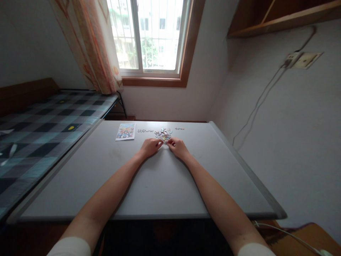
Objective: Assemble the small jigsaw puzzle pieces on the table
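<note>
Two hands meet out in the middle of the grey table (160, 185) on my feed: the left hand (151, 146) and the right hand (178, 147), both with fingers curled and tips drawn together. They touch the near edge of a small heap of jigsaw puzzle pieces (163, 133). I cannot tell whether either pinches a piece; it is too small to see. Beyond the left hand lies a short row of joined pieces (145, 131), and further left a printed picture card (125, 131). Beyond the right hand sits another short strip of pieces (179, 128).
</note>
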The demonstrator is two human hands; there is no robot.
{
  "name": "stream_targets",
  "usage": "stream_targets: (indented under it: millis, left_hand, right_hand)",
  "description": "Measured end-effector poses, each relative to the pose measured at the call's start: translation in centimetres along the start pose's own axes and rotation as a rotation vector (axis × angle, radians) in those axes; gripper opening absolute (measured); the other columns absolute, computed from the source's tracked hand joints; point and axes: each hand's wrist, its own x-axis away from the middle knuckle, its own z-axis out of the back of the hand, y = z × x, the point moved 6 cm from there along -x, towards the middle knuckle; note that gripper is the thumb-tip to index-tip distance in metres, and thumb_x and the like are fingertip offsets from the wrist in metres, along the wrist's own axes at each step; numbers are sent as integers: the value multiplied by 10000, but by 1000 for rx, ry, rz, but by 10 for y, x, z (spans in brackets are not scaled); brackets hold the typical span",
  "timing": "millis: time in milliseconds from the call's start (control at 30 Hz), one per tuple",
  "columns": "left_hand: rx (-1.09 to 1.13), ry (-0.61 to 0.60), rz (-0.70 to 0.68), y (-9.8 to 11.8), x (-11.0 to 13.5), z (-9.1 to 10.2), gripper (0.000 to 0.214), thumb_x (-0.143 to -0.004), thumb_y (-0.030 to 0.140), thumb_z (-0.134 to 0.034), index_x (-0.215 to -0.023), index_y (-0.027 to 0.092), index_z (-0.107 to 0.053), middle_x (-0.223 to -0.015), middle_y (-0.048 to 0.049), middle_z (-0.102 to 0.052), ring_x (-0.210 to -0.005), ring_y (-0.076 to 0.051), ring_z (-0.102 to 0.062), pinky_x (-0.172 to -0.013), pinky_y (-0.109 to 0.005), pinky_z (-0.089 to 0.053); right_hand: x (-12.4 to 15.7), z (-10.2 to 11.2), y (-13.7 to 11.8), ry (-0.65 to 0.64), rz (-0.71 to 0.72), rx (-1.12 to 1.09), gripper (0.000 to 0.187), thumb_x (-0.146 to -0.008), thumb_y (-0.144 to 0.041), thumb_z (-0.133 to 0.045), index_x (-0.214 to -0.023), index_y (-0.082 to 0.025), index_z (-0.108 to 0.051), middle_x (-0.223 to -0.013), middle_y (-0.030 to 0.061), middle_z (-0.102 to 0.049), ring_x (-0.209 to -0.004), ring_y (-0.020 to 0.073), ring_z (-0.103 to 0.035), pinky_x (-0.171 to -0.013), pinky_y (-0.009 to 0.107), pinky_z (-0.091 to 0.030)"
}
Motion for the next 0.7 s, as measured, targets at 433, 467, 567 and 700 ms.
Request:
stream_targets:
  millis: [433, 467, 567, 700]
  left_hand:
    - [-7, 1, -18, -1, -1, -2, 288, -887, 370, -459, -915, 241, -715, -660, -10, -661, -580, -128, -552, -590, -226, -355]
    - [-4, 4, -19, -1, -1, -1, 287, -887, 369, -460, -914, 240, -716, -656, -10, -660, -578, -127, -551, -587, -225, -353]
    - [6, 8, -21, 0, -1, 0, 279, -884, 362, -467, -914, 240, -716, -643, -6, -653, -571, -122, -546, -578, -222, -347]
    - [33, 13, -22, 1, 0, 1, 270, -879, 354, -476, -896, 230, -715, -615, 1, -636, -551, -113, -532, -572, -217, -344]
  right_hand:
    - [-1, -1, 2, 16, 27, -6, 69, -776, -165, -597, -759, -177, -664, -778, 21, -662, -664, 117, -574, -681, 241, -462]
    - [-1, -1, 2, 19, 29, -9, 71, -776, -163, -597, -756, -177, -663, -775, 21, -661, -662, 117, -573, -678, 240, -462]
    - [0, 0, 1, 23, 34, -14, 73, -775, -158, -596, -755, -177, -663, -774, 22, -662, -659, 117, -573, -672, 238, -462]
    - [0, 0, 2, 42, 34, -12, 72, -776, -155, -596, -763, -176, -663, -788, 23, -663, -657, 116, -572, -675, 239, -462]
